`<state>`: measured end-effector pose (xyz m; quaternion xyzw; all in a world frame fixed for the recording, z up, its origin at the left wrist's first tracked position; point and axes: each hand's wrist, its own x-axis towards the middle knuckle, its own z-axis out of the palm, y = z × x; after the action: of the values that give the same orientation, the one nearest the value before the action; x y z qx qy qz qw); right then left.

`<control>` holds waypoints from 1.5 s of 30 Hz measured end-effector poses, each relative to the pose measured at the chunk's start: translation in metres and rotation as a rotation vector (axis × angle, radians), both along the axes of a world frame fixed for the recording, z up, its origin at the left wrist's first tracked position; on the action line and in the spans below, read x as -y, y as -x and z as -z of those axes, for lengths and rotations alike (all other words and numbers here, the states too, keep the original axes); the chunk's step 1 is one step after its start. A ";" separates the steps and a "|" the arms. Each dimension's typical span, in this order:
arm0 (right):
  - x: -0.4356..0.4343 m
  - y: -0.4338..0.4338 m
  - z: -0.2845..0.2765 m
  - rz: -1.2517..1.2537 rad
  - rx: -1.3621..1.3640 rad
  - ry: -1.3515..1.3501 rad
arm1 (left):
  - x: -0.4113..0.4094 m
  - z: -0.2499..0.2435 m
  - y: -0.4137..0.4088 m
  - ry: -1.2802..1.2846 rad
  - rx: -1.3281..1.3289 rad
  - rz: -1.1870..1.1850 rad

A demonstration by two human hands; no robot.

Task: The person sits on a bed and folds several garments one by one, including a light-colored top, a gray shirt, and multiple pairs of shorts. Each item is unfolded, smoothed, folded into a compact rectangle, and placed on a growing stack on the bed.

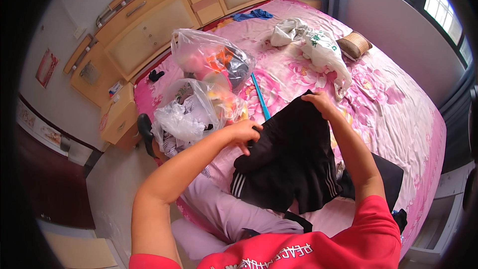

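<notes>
Black shorts [289, 157] with white stripes at the leg hems lie spread on the bed before me, waistband away from me. My right hand [317, 101] pinches the far right corner of the waistband and lifts it a little. At the left end of the waistband, my left hand [247, 136] has its fingers curled around a bit of black cloth. A folded black cloth [384, 179] lies right of the shorts, partly behind my right forearm. A teal stick-like object [260, 95] runs from the waistband toward the clear bags.
Clear plastic bags of clothes and mixed things [214, 59] [183, 119] stand at the left. Farther off on the flowered bedsheet [388, 119] lie a white plastic bag [321, 45], a woven pillow [354, 45] and a blue cloth [253, 15]. A wooden nightstand [119, 119] stands left of the bed.
</notes>
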<state>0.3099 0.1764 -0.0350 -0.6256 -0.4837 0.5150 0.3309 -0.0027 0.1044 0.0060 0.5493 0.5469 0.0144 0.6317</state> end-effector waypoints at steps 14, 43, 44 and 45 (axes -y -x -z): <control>0.135 0.050 0.003 -0.314 0.325 -0.531 | 0.026 0.003 -0.041 -0.010 0.424 0.035; 0.117 -0.067 -0.277 -0.377 -0.494 -0.915 | 0.065 -0.339 -0.056 -1.280 0.283 0.311; 0.120 -0.065 -0.276 -0.384 -0.517 -0.912 | 0.059 -0.335 -0.053 -1.213 0.305 0.299; 0.118 -0.062 -0.275 -0.383 -0.467 -0.882 | 0.047 -0.327 -0.049 -1.269 0.330 0.313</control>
<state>0.3721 0.0582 0.2403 -0.1965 -0.6733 0.4395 0.5612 0.0467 0.0573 0.3331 0.8774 0.2426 0.3251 0.2562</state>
